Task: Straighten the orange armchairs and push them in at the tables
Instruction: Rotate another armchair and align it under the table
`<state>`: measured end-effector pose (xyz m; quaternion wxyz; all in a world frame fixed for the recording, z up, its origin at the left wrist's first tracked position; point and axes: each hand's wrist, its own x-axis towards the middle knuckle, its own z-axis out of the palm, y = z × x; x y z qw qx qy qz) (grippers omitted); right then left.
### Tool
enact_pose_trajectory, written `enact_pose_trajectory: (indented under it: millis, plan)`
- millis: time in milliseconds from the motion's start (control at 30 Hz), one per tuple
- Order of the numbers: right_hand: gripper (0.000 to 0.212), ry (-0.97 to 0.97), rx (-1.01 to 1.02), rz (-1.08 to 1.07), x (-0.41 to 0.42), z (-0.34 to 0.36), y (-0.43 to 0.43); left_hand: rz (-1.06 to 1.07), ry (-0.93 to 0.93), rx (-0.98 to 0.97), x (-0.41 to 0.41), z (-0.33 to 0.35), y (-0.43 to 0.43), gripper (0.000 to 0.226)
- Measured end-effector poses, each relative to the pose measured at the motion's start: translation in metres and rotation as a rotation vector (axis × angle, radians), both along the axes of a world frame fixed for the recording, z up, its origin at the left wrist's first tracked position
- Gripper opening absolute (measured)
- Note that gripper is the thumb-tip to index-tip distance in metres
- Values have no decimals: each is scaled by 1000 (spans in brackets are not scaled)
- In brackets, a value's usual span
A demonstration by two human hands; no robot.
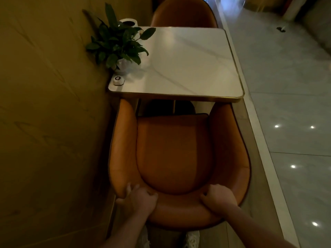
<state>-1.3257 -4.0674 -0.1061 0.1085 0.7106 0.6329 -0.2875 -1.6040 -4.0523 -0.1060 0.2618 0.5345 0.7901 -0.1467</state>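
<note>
1. Your left hand [138, 196] and right hand [219, 196] both clamp the top edge of the near armchair's [175, 153] backrest, fingers curled over onto its inner face.
2. That armchair faces the table [193, 68], arm tips just under its near edge, seat mostly out.
3. On the table's wall side: a small round call button [118, 80], then a potted plant [118, 43].
4. A second armchair [184, 13] sits at the far edge.

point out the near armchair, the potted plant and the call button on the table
near armchair [174, 149], head view, middle of the seat cushion
potted plant [117, 43], head view, on the leaves
call button [118, 80], head view, top face of the white button
</note>
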Motion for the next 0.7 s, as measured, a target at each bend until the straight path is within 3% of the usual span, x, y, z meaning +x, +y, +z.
enact_pose_trajectory:
  millis: [300,467,600,700]
  plan:
    - [47,-10,-85,-61,-17,0,-42,-148,21,25,-21,-2,-15,39]
    - [19,125,-60,-124,-10,0,-42,-165,-22,2,-22,6,-19,46]
    - [40,49,217,-232,25,-10,-36,-114,26,36,-35,8,-9,59]
    - [56,-71,211,-300,55,-16,-25,-62,63,126,-53,6,7,61]
